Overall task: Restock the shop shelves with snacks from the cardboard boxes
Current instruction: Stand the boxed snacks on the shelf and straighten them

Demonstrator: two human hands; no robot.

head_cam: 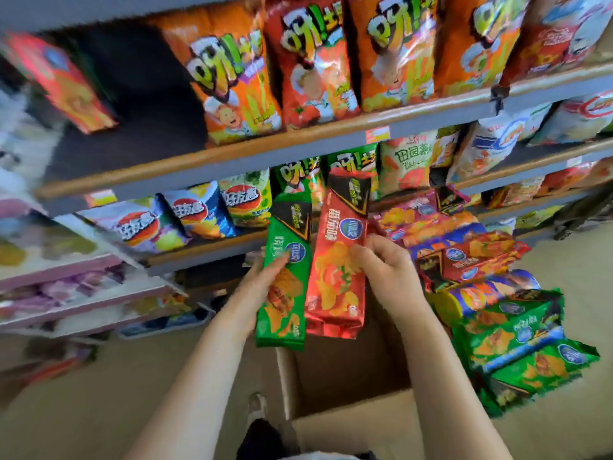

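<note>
Above the open cardboard box (348, 390), the left hand (265, 277) grips a green crisp packet (285, 287) and the right hand (386, 270) pinches a red crisp packet (338, 270) side by side. A good placement would slide each upright into the matching flavour row on the shelf (212, 250) behind the box, labels facing out, without crushing them

Beige floor (83, 403); dark shoe (257, 405) beside the box.
</note>
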